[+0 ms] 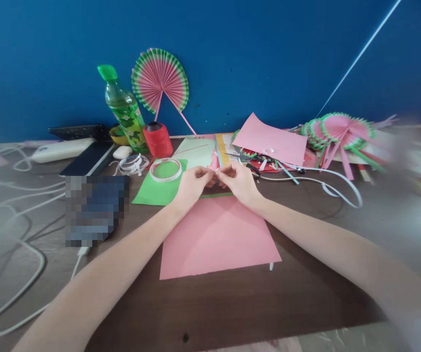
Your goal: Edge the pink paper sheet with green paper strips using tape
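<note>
Above the far edge of a pink paper sheet (pixel 217 239), my left hand (pixel 196 185) and my right hand (pixel 238 182) meet fingertip to fingertip. Both are closed in a pinch. A tiny whitish bit shows between the fingers, too small to name. A green strip (pixel 216 195) runs along the sheet's far edge, under my hands. Left of my left hand, a roll of tape (pixel 166 180) lies on green paper (pixel 147 191). Just beyond my right hand are scissors (pixel 253 171) with dark handles.
A pink-and-green pleated paper fan (pixel 159 73) leans on the blue wall, beside a green bottle (pixel 124 115) and a red spool (pixel 159 143). More fans (pixel 342 129) lie at right. White cables (pixel 39 254) and a blurred-out device (pixel 98 210) lie left; another cable (pixel 342 182) curves right.
</note>
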`<state>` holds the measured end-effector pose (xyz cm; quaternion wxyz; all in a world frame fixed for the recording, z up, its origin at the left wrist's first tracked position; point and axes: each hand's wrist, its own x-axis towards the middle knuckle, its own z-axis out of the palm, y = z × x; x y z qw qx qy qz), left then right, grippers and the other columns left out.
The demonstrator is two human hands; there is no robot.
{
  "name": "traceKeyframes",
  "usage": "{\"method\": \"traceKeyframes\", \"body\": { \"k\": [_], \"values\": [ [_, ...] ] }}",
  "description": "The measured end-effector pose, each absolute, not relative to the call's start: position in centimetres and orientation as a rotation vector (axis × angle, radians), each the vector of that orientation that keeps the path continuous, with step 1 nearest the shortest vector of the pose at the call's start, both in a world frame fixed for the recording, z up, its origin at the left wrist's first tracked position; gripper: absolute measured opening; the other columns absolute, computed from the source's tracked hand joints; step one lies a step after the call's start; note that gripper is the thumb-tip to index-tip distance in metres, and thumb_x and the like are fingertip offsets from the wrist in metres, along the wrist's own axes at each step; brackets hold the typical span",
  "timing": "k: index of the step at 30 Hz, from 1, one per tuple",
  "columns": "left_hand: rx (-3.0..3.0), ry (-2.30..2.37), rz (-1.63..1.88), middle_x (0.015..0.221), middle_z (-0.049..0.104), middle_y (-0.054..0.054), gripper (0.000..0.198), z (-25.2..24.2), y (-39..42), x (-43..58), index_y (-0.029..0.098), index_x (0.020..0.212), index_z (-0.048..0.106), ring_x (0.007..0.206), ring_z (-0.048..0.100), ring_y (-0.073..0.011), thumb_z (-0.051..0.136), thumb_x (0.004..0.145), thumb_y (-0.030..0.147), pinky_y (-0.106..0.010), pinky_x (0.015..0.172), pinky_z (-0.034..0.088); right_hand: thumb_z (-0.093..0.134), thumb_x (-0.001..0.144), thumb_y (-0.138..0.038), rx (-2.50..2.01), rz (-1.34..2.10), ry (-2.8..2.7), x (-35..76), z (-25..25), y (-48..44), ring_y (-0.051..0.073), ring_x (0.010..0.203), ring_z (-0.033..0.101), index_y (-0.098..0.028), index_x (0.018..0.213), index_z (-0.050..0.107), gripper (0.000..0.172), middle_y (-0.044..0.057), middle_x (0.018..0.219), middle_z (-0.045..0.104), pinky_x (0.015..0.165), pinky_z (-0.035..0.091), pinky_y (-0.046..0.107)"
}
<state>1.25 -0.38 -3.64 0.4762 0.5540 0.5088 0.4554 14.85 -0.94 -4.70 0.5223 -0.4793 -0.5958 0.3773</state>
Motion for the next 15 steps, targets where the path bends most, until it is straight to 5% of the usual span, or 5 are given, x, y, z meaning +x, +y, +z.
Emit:
{"method": "traceKeyframes", "body": {
  "k": [15],
  "values": [
    [1.329, 1.172, 1.163, 0.063, 0.064, -0.001, 0.011, -3.67, -0.46, 1.24, 0.013, 0.070, 0.060, 0.058, 0.059, -0.0094, 0.058, 0.070, 0.025, -0.023, 0.063, 0.050, 0.058, 0.073, -0.031, -1.010, 1.044, -1.366, 14.87, -4.57, -0.63, 0.009, 0.052, 0.054, -0.017, 0.073, 0.057, 0.014, -0.002, 0.062, 0.057, 0.050, 0.046, 0.023]
  ]
}}
